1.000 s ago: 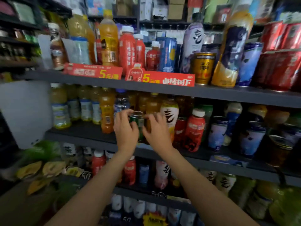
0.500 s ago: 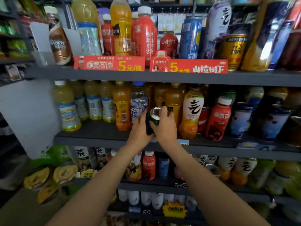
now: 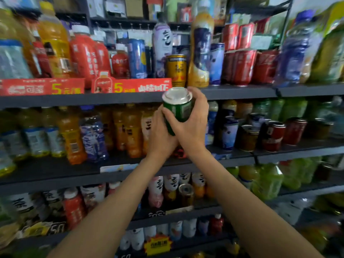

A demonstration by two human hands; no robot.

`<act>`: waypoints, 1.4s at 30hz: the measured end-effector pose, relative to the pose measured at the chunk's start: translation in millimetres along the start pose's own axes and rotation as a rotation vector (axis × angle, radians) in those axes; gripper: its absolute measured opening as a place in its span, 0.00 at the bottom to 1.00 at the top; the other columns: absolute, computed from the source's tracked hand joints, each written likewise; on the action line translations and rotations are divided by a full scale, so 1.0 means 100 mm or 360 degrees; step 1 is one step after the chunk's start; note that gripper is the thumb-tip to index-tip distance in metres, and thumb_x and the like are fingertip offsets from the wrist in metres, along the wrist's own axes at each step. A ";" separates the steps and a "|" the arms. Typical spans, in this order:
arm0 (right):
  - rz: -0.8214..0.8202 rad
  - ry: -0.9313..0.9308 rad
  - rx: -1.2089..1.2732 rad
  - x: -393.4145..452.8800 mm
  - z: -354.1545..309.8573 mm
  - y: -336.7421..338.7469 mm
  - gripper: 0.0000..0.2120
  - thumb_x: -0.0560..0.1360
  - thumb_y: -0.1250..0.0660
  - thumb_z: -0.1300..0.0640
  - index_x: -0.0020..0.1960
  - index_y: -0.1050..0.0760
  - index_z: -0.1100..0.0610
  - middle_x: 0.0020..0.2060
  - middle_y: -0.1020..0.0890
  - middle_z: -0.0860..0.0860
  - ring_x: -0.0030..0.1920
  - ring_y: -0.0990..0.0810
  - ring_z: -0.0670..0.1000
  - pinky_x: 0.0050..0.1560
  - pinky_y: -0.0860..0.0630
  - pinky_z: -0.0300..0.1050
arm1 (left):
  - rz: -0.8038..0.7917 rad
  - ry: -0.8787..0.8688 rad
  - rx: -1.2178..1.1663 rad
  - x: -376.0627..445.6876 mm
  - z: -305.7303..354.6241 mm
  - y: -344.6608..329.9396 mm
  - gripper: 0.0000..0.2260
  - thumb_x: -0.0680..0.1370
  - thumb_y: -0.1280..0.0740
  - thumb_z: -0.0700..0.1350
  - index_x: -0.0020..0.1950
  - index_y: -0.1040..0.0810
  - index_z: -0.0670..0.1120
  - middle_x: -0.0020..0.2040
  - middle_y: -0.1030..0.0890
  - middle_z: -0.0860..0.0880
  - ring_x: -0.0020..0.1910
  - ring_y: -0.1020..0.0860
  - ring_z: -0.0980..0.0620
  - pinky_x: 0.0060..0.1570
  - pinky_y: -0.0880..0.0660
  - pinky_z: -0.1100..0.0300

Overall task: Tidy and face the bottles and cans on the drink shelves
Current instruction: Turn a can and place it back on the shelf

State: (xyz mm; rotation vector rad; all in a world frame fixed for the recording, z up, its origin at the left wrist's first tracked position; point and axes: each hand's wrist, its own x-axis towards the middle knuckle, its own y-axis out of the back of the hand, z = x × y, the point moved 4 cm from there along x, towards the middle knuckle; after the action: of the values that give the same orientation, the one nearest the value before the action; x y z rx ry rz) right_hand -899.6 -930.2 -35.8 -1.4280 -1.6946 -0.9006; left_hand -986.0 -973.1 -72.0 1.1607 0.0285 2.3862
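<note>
- Head view: green can [image 3: 178, 111] held in the air in front of the shelves, level with the edge of the top shelf [image 3: 242, 91], silver top tilted toward the camera.
- Right hand [image 3: 191, 125] wrapped around the can's right side, fingers curled over its far edge, thumb across the label.
- Left hand [image 3: 161, 135] clamped on the can's lower left, partly hidden behind the right hand.
- Just above, standing on the top shelf: gold can [image 3: 176, 70] beside a tall orange bottle [image 3: 200, 53].
- Red price strip [image 3: 131, 86] to the left, along the shelf edge.
- Middle shelf [image 3: 55, 172] behind the hands: rows of orange and blue bottles, probably juice; too blurred for labels.
</note>
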 end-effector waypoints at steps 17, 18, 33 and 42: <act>-0.0018 -0.0201 -0.0178 1.90 1.80 2.95 0.37 0.70 0.27 0.55 0.72 0.43 0.56 0.67 0.31 0.52 0.65 0.32 0.54 0.66 0.33 0.48 | -0.0128 -0.0097 -0.0213 0.78 1.97 -3.40 0.29 0.68 0.31 0.46 0.69 0.33 0.44 0.63 0.25 0.45 0.62 0.26 0.48 0.61 0.27 0.48; -0.0063 -0.0200 -0.0156 1.99 1.89 3.00 0.37 0.70 0.27 0.55 0.73 0.43 0.56 0.67 0.30 0.52 0.66 0.31 0.53 0.66 0.32 0.48 | -0.0122 -0.0068 -0.0217 0.83 1.98 -3.50 0.30 0.68 0.31 0.48 0.68 0.33 0.46 0.63 0.25 0.46 0.61 0.26 0.48 0.59 0.26 0.47; -0.0258 -0.0800 -0.0482 2.99 3.66 3.48 0.29 0.74 0.31 0.52 0.67 0.38 0.66 0.64 0.28 0.59 0.65 0.29 0.59 0.60 0.30 0.50 | -0.0252 0.0143 0.0542 1.48 1.97 -4.63 0.28 0.71 0.33 0.62 0.62 0.29 0.44 0.59 0.23 0.45 0.58 0.24 0.44 0.51 0.28 0.54; -0.0423 -0.0541 -0.0256 3.26 4.06 3.40 0.23 0.72 0.29 0.53 0.59 0.34 0.64 0.48 0.26 0.55 0.49 0.26 0.53 0.46 0.30 0.44 | -0.0047 0.0210 0.0873 1.54 2.00 -4.94 0.28 0.72 0.33 0.62 0.61 0.28 0.44 0.59 0.23 0.45 0.58 0.24 0.44 0.47 0.31 0.56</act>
State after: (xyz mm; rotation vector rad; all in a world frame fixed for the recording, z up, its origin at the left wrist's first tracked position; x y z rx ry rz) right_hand -638.7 -375.9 69.4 -1.5539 -2.1456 -0.9981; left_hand -712.9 -507.7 58.9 1.2097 0.7796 2.4978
